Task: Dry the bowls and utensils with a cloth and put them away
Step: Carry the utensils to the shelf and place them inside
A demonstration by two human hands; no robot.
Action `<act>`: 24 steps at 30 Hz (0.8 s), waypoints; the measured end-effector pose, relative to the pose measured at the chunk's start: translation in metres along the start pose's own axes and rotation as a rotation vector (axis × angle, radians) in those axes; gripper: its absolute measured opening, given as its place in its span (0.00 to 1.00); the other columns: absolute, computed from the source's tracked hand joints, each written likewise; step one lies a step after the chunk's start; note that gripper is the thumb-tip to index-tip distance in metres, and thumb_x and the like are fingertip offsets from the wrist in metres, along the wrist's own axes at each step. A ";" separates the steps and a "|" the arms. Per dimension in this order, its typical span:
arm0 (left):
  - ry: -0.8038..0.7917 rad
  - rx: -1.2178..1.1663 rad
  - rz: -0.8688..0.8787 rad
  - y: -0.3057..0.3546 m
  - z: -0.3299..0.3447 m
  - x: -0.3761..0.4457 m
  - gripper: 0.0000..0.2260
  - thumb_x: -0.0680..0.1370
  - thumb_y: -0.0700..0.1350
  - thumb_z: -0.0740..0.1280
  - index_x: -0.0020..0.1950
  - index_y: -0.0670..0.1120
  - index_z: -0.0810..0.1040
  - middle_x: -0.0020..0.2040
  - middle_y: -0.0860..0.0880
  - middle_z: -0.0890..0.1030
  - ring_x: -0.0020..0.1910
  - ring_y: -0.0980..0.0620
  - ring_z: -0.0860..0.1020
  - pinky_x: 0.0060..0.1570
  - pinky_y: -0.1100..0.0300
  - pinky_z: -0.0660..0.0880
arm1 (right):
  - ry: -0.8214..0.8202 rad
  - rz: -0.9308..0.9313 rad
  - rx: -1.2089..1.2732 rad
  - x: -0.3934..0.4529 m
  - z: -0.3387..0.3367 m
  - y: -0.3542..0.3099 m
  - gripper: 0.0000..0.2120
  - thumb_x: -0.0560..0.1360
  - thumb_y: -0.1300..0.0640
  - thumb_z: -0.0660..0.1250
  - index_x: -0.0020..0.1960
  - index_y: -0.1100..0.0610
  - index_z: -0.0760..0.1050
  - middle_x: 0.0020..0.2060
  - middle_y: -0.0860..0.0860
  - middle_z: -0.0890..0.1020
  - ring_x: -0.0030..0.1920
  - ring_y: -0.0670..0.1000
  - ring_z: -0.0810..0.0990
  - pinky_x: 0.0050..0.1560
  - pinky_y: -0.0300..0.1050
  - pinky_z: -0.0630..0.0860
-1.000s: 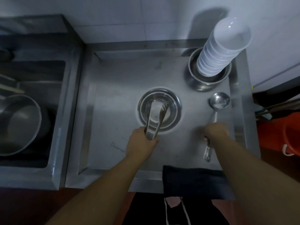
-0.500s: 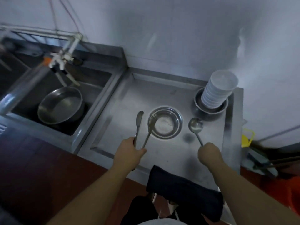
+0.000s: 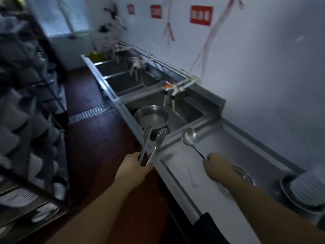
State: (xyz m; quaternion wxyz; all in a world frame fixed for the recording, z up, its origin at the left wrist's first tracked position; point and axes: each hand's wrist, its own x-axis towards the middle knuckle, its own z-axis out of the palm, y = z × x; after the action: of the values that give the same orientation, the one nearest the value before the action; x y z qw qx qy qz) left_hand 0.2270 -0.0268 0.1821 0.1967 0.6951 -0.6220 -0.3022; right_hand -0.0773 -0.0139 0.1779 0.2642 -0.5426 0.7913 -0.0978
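With the left hand grasping a spoon and fork and the right hand grasping a ladle, carry them level and apart toward the rack on the left.

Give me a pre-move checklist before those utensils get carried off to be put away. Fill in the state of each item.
1. Left hand has a firm grip on the metal tongs: ok, fingers curled round the handle end.
2. Right hand has a firm grip on the long-handled metal ladle: ok, fist closed on the handle's end.
3. Utensils lifted clear of the steel counter: ok, both point up and away.
4. Utensils dry: cannot tell, picture blurred.
5. Dark cloth at hand: not ok, it hangs over the counter's front edge, neither hand on it.
6. Stack of white bowls steady in its metal basin: cannot tell, cut off at the frame's edge.
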 end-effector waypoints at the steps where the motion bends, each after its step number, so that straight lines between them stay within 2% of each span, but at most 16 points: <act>1: 0.044 -0.009 -0.024 -0.014 -0.020 -0.002 0.12 0.71 0.57 0.78 0.49 0.57 0.79 0.42 0.51 0.82 0.29 0.55 0.83 0.18 0.67 0.72 | -0.012 -0.046 0.000 0.000 0.002 -0.026 0.13 0.85 0.54 0.61 0.45 0.59 0.73 0.40 0.53 0.76 0.39 0.53 0.74 0.37 0.45 0.67; 3: 0.116 -0.039 -0.069 -0.046 -0.060 -0.008 0.13 0.72 0.57 0.78 0.51 0.56 0.79 0.40 0.51 0.83 0.28 0.55 0.83 0.19 0.65 0.73 | -0.040 -0.139 0.009 -0.004 0.008 -0.080 0.13 0.84 0.55 0.60 0.42 0.58 0.72 0.39 0.54 0.76 0.37 0.53 0.74 0.36 0.45 0.67; 5: 0.182 -0.039 -0.099 -0.082 -0.103 -0.016 0.13 0.72 0.57 0.78 0.50 0.55 0.80 0.38 0.52 0.83 0.29 0.59 0.82 0.20 0.66 0.72 | -0.051 -0.237 0.000 -0.012 0.022 -0.135 0.14 0.83 0.56 0.61 0.39 0.57 0.71 0.35 0.53 0.76 0.34 0.52 0.74 0.33 0.44 0.67; 7: 0.244 -0.019 -0.135 -0.122 -0.148 -0.027 0.13 0.72 0.57 0.78 0.49 0.54 0.81 0.37 0.51 0.83 0.30 0.57 0.82 0.22 0.64 0.73 | -0.062 -0.316 -0.004 -0.024 0.042 -0.193 0.16 0.83 0.55 0.62 0.37 0.56 0.70 0.32 0.51 0.76 0.31 0.50 0.73 0.30 0.44 0.65; 10: 0.336 0.004 -0.197 -0.186 -0.216 -0.043 0.14 0.72 0.57 0.78 0.50 0.52 0.81 0.42 0.50 0.83 0.36 0.52 0.82 0.38 0.52 0.81 | -0.100 -0.427 -0.013 -0.050 0.079 -0.285 0.18 0.84 0.52 0.62 0.37 0.54 0.70 0.31 0.50 0.76 0.31 0.49 0.75 0.30 0.44 0.67; 12: 0.373 -0.012 -0.227 -0.229 -0.258 -0.053 0.15 0.72 0.57 0.78 0.53 0.51 0.82 0.47 0.49 0.83 0.42 0.50 0.83 0.46 0.50 0.81 | -0.131 -0.491 -0.005 -0.070 0.108 -0.342 0.18 0.84 0.51 0.63 0.36 0.52 0.70 0.30 0.49 0.76 0.30 0.51 0.76 0.31 0.45 0.69; 14: 0.414 -0.031 -0.250 -0.269 -0.295 -0.065 0.15 0.72 0.56 0.78 0.55 0.52 0.82 0.49 0.51 0.84 0.44 0.51 0.83 0.45 0.53 0.79 | -0.142 -0.548 -0.029 -0.089 0.137 -0.393 0.19 0.84 0.51 0.63 0.34 0.52 0.70 0.28 0.48 0.74 0.29 0.50 0.74 0.31 0.45 0.68; 17: 0.493 -0.030 -0.293 -0.322 -0.342 -0.094 0.11 0.72 0.53 0.78 0.50 0.53 0.82 0.41 0.55 0.84 0.39 0.56 0.81 0.35 0.61 0.72 | -0.191 -0.632 -0.047 -0.118 0.180 -0.462 0.20 0.83 0.52 0.64 0.33 0.57 0.71 0.27 0.50 0.75 0.30 0.53 0.74 0.33 0.47 0.67; 19: 0.544 -0.024 -0.334 -0.353 -0.369 -0.116 0.09 0.71 0.53 0.77 0.47 0.54 0.80 0.38 0.57 0.82 0.36 0.61 0.79 0.33 0.63 0.70 | -0.211 -0.693 -0.056 -0.138 0.205 -0.503 0.20 0.82 0.53 0.65 0.33 0.58 0.72 0.28 0.52 0.76 0.30 0.54 0.76 0.31 0.48 0.66; 21: 0.580 -0.006 -0.388 -0.384 -0.394 -0.134 0.10 0.71 0.53 0.76 0.49 0.53 0.80 0.42 0.55 0.81 0.39 0.56 0.79 0.37 0.59 0.71 | -0.239 -0.756 -0.063 -0.155 0.230 -0.541 0.21 0.82 0.53 0.66 0.32 0.57 0.69 0.26 0.51 0.76 0.30 0.54 0.75 0.31 0.48 0.65; 24: 0.618 0.023 -0.482 -0.426 -0.424 -0.158 0.16 0.72 0.53 0.75 0.58 0.52 0.81 0.52 0.50 0.79 0.47 0.50 0.79 0.47 0.57 0.73 | -0.296 -0.840 -0.090 -0.174 0.263 -0.591 0.21 0.82 0.52 0.66 0.32 0.55 0.69 0.26 0.51 0.75 0.30 0.54 0.75 0.32 0.48 0.66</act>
State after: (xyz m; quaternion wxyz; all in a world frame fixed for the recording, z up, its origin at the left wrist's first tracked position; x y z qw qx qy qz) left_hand 0.8197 0.1480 0.2472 0.2902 0.8817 -0.3557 -0.1090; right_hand 0.5853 -0.0523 0.2718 0.2882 -0.8361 0.4592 -0.0836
